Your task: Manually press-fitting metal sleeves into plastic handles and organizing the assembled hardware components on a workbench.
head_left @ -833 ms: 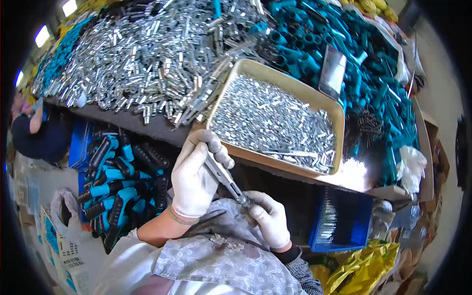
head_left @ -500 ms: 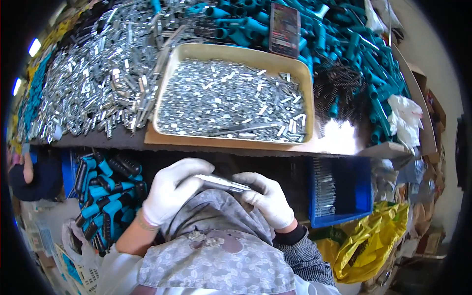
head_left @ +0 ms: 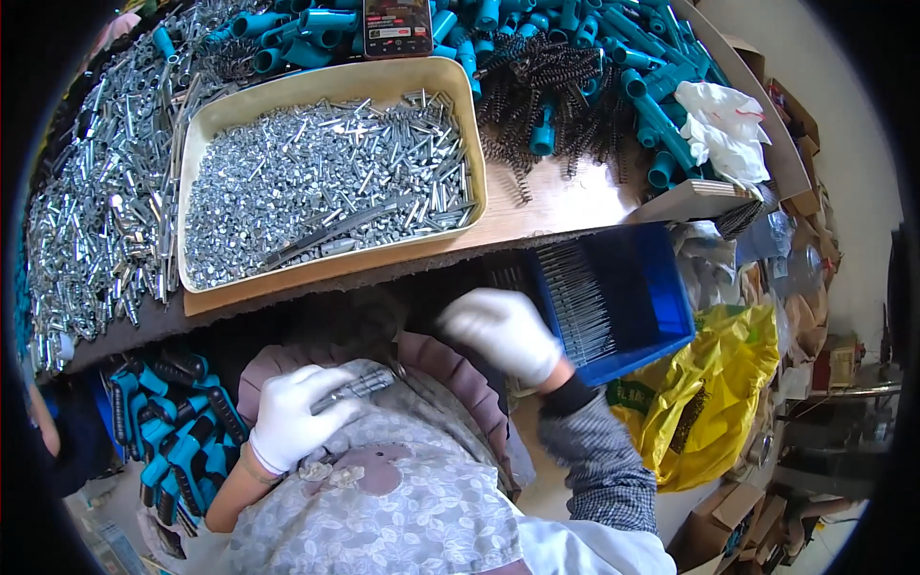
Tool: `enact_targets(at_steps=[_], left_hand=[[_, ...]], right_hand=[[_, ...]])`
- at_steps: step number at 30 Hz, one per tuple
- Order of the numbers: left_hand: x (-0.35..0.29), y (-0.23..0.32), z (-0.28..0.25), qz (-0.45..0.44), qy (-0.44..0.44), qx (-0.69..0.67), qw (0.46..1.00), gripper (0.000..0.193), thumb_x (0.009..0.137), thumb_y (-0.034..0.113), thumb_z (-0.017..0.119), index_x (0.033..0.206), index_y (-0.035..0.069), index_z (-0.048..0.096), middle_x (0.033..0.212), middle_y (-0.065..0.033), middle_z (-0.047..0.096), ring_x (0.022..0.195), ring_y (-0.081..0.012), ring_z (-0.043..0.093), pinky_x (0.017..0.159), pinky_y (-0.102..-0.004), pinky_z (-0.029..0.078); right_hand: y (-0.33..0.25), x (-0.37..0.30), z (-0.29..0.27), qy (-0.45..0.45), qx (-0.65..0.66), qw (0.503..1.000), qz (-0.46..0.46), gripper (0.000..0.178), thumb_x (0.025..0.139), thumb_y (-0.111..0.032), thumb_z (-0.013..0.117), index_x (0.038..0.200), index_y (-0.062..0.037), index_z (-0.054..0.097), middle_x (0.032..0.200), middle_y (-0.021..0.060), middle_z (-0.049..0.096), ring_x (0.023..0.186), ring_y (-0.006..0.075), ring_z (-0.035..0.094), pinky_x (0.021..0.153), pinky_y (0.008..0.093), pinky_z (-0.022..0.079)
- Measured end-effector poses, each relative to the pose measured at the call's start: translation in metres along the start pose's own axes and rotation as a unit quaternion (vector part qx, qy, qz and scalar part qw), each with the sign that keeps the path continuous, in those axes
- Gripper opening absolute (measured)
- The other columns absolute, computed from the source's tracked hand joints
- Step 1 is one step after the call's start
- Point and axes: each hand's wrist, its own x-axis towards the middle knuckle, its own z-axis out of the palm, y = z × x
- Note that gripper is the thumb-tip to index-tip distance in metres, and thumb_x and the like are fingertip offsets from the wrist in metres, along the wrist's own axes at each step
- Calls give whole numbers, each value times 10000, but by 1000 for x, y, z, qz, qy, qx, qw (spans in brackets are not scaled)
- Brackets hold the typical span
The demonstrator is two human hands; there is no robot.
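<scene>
My left hand (head_left: 299, 414), in a white glove, rests over my lap with its fingers closed round shiny silver metal rods (head_left: 372, 381). Their ends stick out past the thumb; how many there are is unclear. To the right, my gloved right hand (head_left: 503, 333) is raised beside a blue bin (head_left: 661, 287), its fingers pointing left and smeared by motion. I cannot make out whether anything is in it. A row of slim metal rods (head_left: 575, 302) lies in the bin. My patterned grey apron (head_left: 383, 508) covers my lap below both hands.
On the bench stands a cream tray (head_left: 335, 79) full of small metal pins, with a metal heap (head_left: 91, 230) to its left. Behind are teal plastic tubes (head_left: 661, 125), dark springs (head_left: 551, 86) and a phone (head_left: 397, 27). Teal-black handles (head_left: 182, 431) and a yellow bag (head_left: 719, 393) flank me.
My view has turned rightward. Both hands were together on a silver metal rod; now they are apart, the right one having let go and moved toward the blue bin.
</scene>
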Motion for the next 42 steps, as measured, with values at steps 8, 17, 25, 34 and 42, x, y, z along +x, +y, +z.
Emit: enact_targets(at_steps=[8,17,25,34,42], left_hand=[[-11,0,6,-97,45,-34,994,301,738,96,771,1010,-15,706,946,-169,719,869,-304,711,782,-348,549],[-17,13,7,-100,85,-42,990,331,732,35,763,1052,-25,700,968,-181,723,895,-317,712,809,-354,545],[-15,12,11,-74,72,-54,993,339,746,34,765,1072,-25,698,1005,-182,720,911,-318,705,826,-351,539],[-20,-17,11,-156,17,-147,977,436,824,133,741,1220,-6,621,1059,-184,701,951,-302,688,849,-359,522],[-14,4,-17,-110,165,-139,970,533,804,116,789,1283,-5,589,1146,-180,681,1028,-272,686,869,-343,530]], right_hand=[[171,25,-123,216,-443,858,146,220,876,-201,603,891,-30,741,933,175,723,911,371,684,814,462,539],[265,83,-130,102,-565,802,164,630,1007,-540,338,1501,-158,415,1569,103,391,1432,328,363,1177,528,260],[235,61,-140,88,-626,754,177,460,995,-354,415,1354,-129,593,1409,124,571,1310,313,520,1089,491,401],[29,-43,-38,215,350,893,187,184,871,-55,644,1034,-42,560,883,121,677,677,161,649,624,323,584],[-46,4,114,-60,604,778,161,151,930,17,606,1072,13,553,1111,185,669,1007,256,698,881,367,588]])
